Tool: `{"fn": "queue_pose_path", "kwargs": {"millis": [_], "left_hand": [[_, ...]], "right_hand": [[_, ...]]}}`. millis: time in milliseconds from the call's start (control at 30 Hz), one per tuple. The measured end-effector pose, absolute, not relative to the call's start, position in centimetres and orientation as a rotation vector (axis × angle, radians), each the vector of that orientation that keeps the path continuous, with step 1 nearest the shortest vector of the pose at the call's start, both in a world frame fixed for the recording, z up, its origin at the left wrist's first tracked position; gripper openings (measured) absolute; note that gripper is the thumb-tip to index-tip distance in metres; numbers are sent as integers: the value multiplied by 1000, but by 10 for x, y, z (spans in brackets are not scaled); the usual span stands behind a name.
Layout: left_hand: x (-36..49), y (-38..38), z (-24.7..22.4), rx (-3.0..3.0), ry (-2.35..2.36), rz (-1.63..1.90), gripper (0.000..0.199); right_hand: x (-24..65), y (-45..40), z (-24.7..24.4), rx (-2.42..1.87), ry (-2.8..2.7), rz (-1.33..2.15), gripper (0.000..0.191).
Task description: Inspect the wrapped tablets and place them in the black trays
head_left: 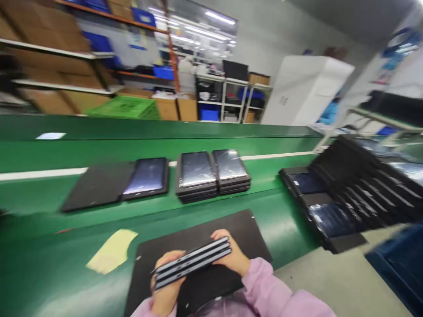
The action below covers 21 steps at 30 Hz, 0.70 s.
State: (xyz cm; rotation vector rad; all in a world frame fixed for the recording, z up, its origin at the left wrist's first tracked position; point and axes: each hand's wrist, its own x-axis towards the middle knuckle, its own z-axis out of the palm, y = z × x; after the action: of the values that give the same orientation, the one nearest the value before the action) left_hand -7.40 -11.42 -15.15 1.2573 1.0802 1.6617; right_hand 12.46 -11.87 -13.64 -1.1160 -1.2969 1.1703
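Note:
A short stack of thin tablet-like panels (193,263) is held edge-on above the black mat (246,231), tilted up toward the right. My left hand (167,293) is closed around its left end, and my right hand (235,257) grips the right end. Silvery edges with small dark openings face me; the panels' flat faces can't be made out. Beyond the mat stand two piles of dark-framed screen panels (198,169) side by side. To their left, one more screen panel (147,176) lies beside a flat black sheet (99,182).
A yellow paper piece (112,251) lies left of the mat on the green bench (49,259). At right, black slotted trays (373,185) lean beside more screens. A blue bin (399,264) stands at lower right. Behind the bench are a green crate (124,107) and shelves with boxes.

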Motion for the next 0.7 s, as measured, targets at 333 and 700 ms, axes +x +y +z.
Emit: {"fn": "queue_pose_path", "kwargs": {"millis": [333,700], "left_hand": [[-70,-93,-146,995,1281,1533,52],[7,-63,-149,827,1416,1313,52]], "right_hand": [[141,-121,-142,-1417,-1512,1213,31],[109,-153,-56,-2197,-2012,472,16]]}}
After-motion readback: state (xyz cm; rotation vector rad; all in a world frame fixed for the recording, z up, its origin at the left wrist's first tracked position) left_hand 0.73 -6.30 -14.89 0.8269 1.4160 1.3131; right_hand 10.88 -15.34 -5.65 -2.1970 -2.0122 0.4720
